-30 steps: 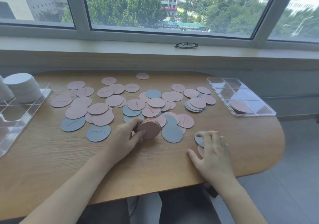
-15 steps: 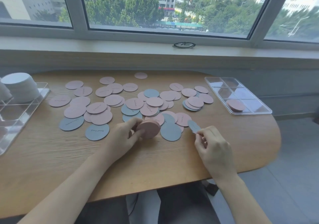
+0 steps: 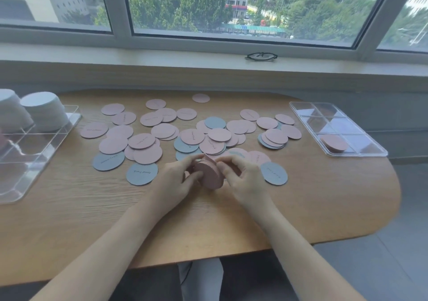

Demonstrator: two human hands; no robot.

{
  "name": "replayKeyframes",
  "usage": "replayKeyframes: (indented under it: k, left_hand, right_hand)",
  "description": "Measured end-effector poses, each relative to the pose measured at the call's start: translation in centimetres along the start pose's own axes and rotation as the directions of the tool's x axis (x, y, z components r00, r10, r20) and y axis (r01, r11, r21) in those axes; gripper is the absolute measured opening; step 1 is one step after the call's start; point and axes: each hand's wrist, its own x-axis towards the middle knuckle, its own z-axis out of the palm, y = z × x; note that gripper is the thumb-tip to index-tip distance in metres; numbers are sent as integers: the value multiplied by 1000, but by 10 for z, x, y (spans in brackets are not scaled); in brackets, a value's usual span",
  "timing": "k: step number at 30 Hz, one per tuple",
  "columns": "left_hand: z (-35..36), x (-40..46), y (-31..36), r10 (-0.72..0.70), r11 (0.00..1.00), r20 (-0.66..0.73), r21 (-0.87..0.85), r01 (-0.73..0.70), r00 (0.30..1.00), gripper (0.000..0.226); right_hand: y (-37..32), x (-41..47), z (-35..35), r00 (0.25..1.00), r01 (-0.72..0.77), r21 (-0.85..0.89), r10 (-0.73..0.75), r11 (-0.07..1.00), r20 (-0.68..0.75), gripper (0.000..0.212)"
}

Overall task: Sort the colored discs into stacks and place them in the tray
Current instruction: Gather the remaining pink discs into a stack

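- The left hand (image 3: 179, 176) holds a pink stack (image 3: 208, 175) of discs on its edge, with its fingers curled round the near side.
- The right hand (image 3: 240, 177) pinches the far side of the same stack, so both hands are closed on it. I cannot tell if the right hand is adding one more disc.
- The stack sits just above the surface (image 3: 301, 208), near the front edge, in the middle.
- Many loose pink discs (image 3: 148, 153) and a few blue discs (image 3: 141, 173) lie spread out behind the hands. Most of the sorting is not yet done, I think.
- The tray (image 3: 301, 108) on the right has one short pink pile (image 3: 334, 142) in a near box. It is well apart from the hands.
- To do this step well, I would squeeze the stack softly from both sides and tap its edge on the surface, so that all the discs line up.
- Only pink discs should go in this stack. One blue disc (image 3: 274, 173) lies just beside the right hand, and it should stay out.
- The discs look thin and slippery. If the hands let go too soon, the stack could fan out and fall over.
- When the stack is neat, it should lie flat before it goes to the tray.
- Another clear tray (image 3: 74, 115) with white piles (image 3: 44, 110) sits at the left.
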Motion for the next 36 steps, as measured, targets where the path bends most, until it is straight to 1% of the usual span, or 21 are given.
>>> replayKeyframes:
  k: [3,4,6,8,10,12,14,17,19,21,23,25,27,28,30,31,32,34,36]
  left_hand:
    - [0,1,2,-15,1000,-12,-19,15,1000,51]
    - [0,1,3,-12,1000,-9,-28,12,1000,50]
    - [-1,1,3,-19,999,-8,-42,19,1000,35]
    - [-3,1,3,-45,998,-17,-47,44,999,22]
    - [-5,1,3,-65,998,-34,-29,64,997,19]
    - [-8,0,6,-90,996,-45,-33,89,995,17]
    - [-11,-1,6,-120,992,-48,-32,119,992,16]
    - [-12,0,3,-173,985,-57,-36,171,983,14]
    - [-12,1,1,-185,982,-65,-40,183,981,13]
    - [-12,1,0,-189,982,-69,-37,187,980,14]
    - [-12,1,0,-194,981,-52,-42,192,980,13]
    - [-11,1,0,-193,981,-31,-27,192,981,10]
    - [-11,2,0,-191,982,-1,-12,191,982,8]
    - [-11,1,0,-183,983,15,-12,183,983,8]
    - [-12,1,3,-158,987,42,-24,159,987,7]
    - [-12,1,4,-145,989,48,-23,146,988,7]
    - [-12,1,5,-137,990,47,-15,138,989,8]
    - [-10,2,4,-130,991,29,12,130,991,13]
    - [-8,2,2,-117,992,13,55,116,993,24]
  right_hand:
    - [-2,8,-2,998,40,-22,-39,999,39,22]
    - [-2,9,-2,998,46,-21,-45,999,44,24]
    - [-1,12,-3,997,58,-38,-55,998,58,22]
    - [0,14,-3,994,76,-89,-68,993,84,15]
    - [6,21,-6,991,108,-202,-88,973,104,18]
    - [18,34,-12,986,151,-415,-106,897,130,21]
    - [27,48,-18,976,186,-590,-78,786,205,26]
    - [37,57,-18,944,267,-693,-37,670,327,41]
    - [43,56,-15,937,324,-712,-104,623,335,40]
    - [50,53,-12,937,349,-715,-205,606,283,34]
    - [54,51,-10,922,379,-707,-313,597,229,30]
    - [52,50,-9,907,391,-682,-386,618,169,30]
    - [48,49,-11,908,367,-622,-412,691,78,29]
    - [45,48,-12,912,349,-570,-408,744,25,28]
    - [40,45,-14,928,295,-431,-362,853,-82,24]
    - [37,43,-15,942,263,-352,-318,898,-107,21]
    - [35,41,-15,957,236,-277,-273,931,-101,17]
    - [30,39,-15,976,206,-170,-214,964,-30,10]
    - [27,37,-13,971,236,-147,-228,961,70,14]
